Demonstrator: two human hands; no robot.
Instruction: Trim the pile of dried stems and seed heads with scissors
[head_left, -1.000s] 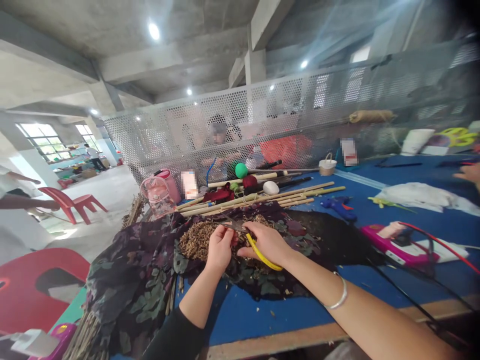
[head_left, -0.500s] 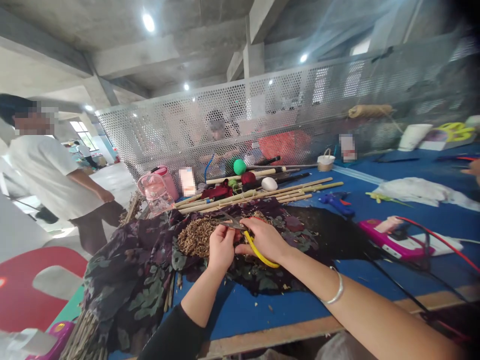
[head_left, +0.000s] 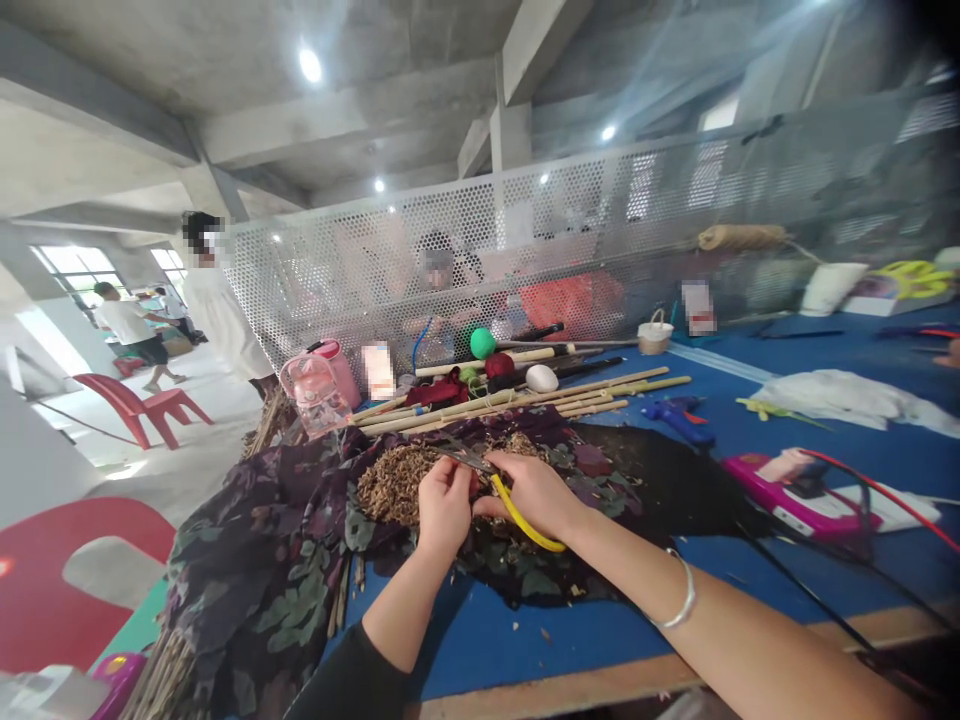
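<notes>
Scissors with yellow handles (head_left: 529,524) are in my right hand (head_left: 541,492), their blades pointing left over a heap of brown dried plant bits (head_left: 391,484). Close beside the blades, my left hand (head_left: 444,508) has its thumb and fingers pinched together; what it holds is too small or hidden to make out. Both hands hover at the front of the heap, which lies on a dark floral cloth (head_left: 281,580) spread over the blue table (head_left: 487,640).
Behind the heap lie bamboo sticks (head_left: 585,386), a green ball (head_left: 482,344) and a white egg-shaped piece (head_left: 541,378). To the right are a blue glue gun (head_left: 681,418) and a magenta power strip (head_left: 795,500) with cables. A perforated metal screen (head_left: 360,240) stands at the back.
The person on the left has walked farther away toward the screen, and a red chair has come into sight. My hands stay almost in place, the scissor blades shifting slightly.
</notes>
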